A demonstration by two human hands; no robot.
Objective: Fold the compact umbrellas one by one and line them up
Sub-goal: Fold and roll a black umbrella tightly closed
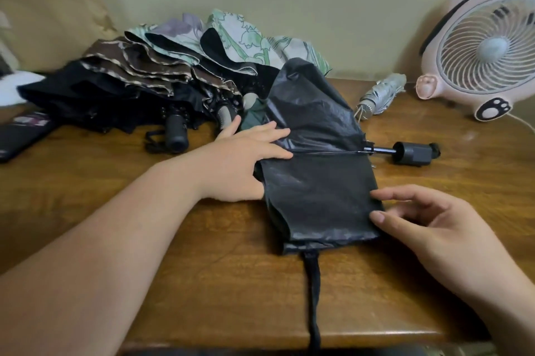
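Head view, black umbrella (318, 196): I see it lying in the middle of the counter (202, 239), canopy half spread flat.
Long axis: the shaft runs left to right, with the handle (414, 153) pointing right and the canopy tip pointing left.
Panels: one black panel lies flat on the near side of the shaft, and another stands crumpled on the far side.
Strap (314, 283): it trails from the near hem straight toward me and over the counter's near edge.
Far left: a pile of unfolded umbrellas (139, 66), brown, floral green and black, lies just behind the canopy's left end, touching its far panel.
Far right: a folded silver umbrella (379, 95) lies apart from the black one, and a pink fan (486, 45) stands further right.
Left edge: a dark flat thing (20, 135); I cannot tell what it is.
Left hand (246, 158): fingers straight, pressing flat on the canopy's left end along the shaft, gripping nothing.
Right hand (428, 222): fingers loosely bent, with thumb and forefinger tips resting on the right edge of the near panel, near side of the handle.
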